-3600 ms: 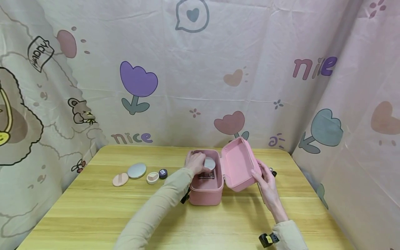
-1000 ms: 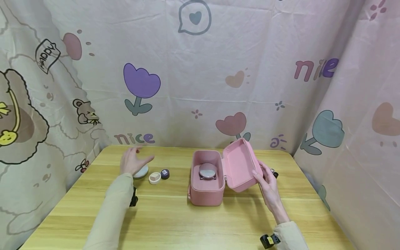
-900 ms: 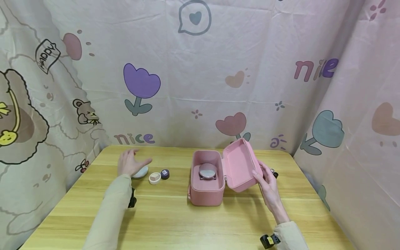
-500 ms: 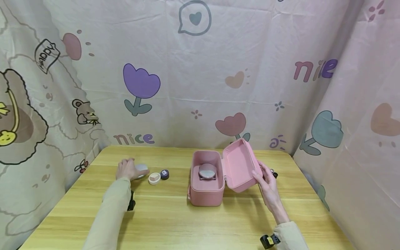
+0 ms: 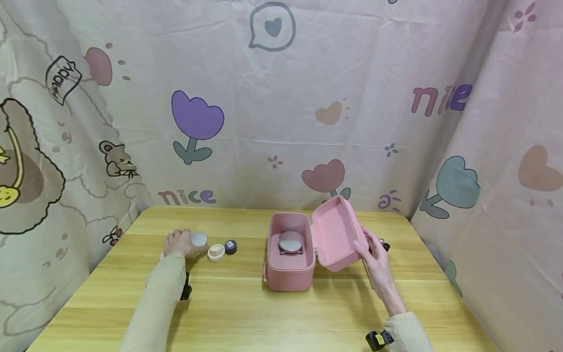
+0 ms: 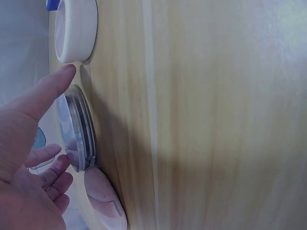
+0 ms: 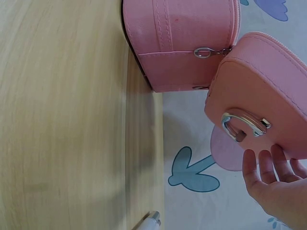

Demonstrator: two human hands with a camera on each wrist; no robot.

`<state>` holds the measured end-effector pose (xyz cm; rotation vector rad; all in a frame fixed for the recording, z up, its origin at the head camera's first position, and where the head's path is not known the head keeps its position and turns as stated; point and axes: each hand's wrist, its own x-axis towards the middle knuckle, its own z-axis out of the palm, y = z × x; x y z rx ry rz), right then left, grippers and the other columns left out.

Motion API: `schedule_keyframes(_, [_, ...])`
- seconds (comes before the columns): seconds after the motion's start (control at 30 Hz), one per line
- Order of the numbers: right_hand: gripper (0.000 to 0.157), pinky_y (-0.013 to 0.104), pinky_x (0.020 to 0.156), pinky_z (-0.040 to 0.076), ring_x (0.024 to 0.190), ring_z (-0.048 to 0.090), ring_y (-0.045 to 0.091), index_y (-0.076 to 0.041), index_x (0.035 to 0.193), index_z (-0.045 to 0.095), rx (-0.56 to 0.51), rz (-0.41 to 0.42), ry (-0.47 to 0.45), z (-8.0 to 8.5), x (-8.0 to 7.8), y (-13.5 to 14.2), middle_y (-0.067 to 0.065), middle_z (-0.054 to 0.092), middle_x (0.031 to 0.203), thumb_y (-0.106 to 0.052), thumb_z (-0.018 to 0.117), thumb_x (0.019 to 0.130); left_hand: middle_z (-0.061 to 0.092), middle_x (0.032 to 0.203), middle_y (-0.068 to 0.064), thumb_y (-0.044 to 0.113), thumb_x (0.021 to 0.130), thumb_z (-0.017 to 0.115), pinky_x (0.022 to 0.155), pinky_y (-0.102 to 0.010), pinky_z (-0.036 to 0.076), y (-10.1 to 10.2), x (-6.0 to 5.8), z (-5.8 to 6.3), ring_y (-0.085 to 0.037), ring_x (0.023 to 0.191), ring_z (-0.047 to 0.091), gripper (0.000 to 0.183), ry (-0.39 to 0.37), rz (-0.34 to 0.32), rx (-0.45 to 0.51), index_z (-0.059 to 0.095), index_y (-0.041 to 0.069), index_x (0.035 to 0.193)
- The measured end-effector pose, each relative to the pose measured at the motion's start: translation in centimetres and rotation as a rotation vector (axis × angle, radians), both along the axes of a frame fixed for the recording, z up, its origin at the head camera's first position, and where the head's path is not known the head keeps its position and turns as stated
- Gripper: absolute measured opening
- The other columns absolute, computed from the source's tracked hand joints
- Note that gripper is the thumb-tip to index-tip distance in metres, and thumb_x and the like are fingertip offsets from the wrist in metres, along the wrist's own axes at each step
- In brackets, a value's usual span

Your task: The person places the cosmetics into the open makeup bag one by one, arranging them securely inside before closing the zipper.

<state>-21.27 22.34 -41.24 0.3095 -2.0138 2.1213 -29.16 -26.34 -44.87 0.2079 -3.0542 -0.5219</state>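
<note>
My left hand is low over the left of the table, thumb and fingers spread around a silver round compact. In the left wrist view the thumb is apart from the compact's rim, and the fingertips are right at its other side. A powder puff lies beside the compact, mostly hidden in the head view. My right hand holds the raised lid of a pink cosmetic case, thumb at its edge, fingers behind. Inside the case, another round compact lies on a dark-edged flat item.
Right of the left hand sit a white round pan of powder and a small dark jar. A white and silver tube-shaped item lies on the wooden table beyond the right hand. Printed curtains rise behind and at both sides.
My left hand left the pink case, where a compact now lies, moved left and lowered around the silver compact on the table. The right hand stays on the lid.
</note>
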Motion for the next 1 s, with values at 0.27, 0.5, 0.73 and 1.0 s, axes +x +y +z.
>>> schedule_keyframes(0.27, [0.050,0.019,0.086,0.048,0.109,0.051,0.011,-0.004,0.136,0.028,0.001,0.003,0.001,-0.1,0.0,0.0,0.019,0.037,0.134,-0.010,0.048,0.091,0.046,0.102,-0.031,0.047,0.066,0.071,0.087,-0.055,0.032,0.0,-0.2,-0.6,-0.045,0.096,0.039,0.077,0.004,0.018,0.021,0.046,-0.010,0.110])
schedule_keyframes(0.5, [0.049,0.020,0.084,0.049,0.107,0.052,0.011,-0.005,0.136,0.030,0.002,-0.008,0.010,-0.1,-0.1,0.0,0.019,0.039,0.132,-0.009,0.048,0.090,0.046,0.105,-0.032,0.043,0.068,0.070,0.088,-0.055,0.033,0.3,-0.3,-0.7,-0.045,0.097,0.041,0.073,0.009,0.015,0.018,0.046,-0.012,0.110])
schedule_keyframes(0.73, [0.050,0.019,0.087,0.047,0.110,0.051,0.011,-0.005,0.137,0.028,0.007,0.006,0.020,-0.1,-0.1,0.1,0.019,0.037,0.133,-0.011,0.047,0.091,0.041,0.108,-0.035,0.036,0.070,0.070,0.085,-0.055,0.037,0.2,-0.7,-0.8,-0.047,0.097,0.041,0.075,0.044,-0.013,0.079,0.040,-0.014,0.116])
schedule_keyframes(1.0, [0.049,0.020,0.084,0.049,0.109,0.051,0.012,-0.005,0.136,0.029,-0.004,0.004,0.022,-0.1,-0.1,0.0,0.018,0.038,0.133,-0.009,0.047,0.091,0.038,0.111,-0.036,0.031,0.067,0.070,0.086,-0.057,0.038,0.3,-1.1,-0.6,-0.050,0.101,0.039,0.075,0.105,-0.027,0.115,0.039,-0.014,0.119])
